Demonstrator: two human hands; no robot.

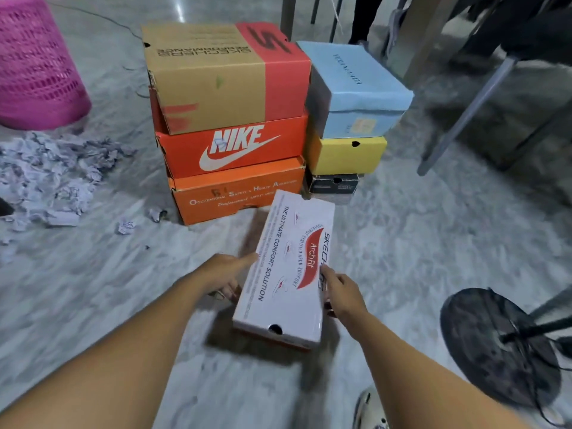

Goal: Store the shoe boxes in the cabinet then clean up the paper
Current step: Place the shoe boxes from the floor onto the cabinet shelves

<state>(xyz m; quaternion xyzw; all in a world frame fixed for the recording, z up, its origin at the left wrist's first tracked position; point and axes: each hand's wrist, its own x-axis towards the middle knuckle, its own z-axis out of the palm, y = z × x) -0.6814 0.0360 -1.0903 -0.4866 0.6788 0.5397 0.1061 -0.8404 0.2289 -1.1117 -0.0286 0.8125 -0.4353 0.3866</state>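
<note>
A white Skechers shoe box (288, 267) is held above the marble floor between both hands. My left hand (226, 274) grips its left side, fingers under the edge. My right hand (343, 292) grips its right side. Behind it stand two stacks of boxes. The left stack has a brown and red Skechers box (223, 75) on an orange Nike box (235, 147) on an orange safety-shoe box (235, 193). The right stack has a light blue box (356, 88) on a yellow box (343, 156) on a small black box (334, 184). Crumpled white paper (58, 174) lies in a heap at the left.
A pink plastic basket (34, 63) stands at the far left behind the paper. A black round fan base (498, 345) sits at the right. Grey chair or table legs (464, 119) stand at the back right. A person's dark legs (365, 20) show at the top.
</note>
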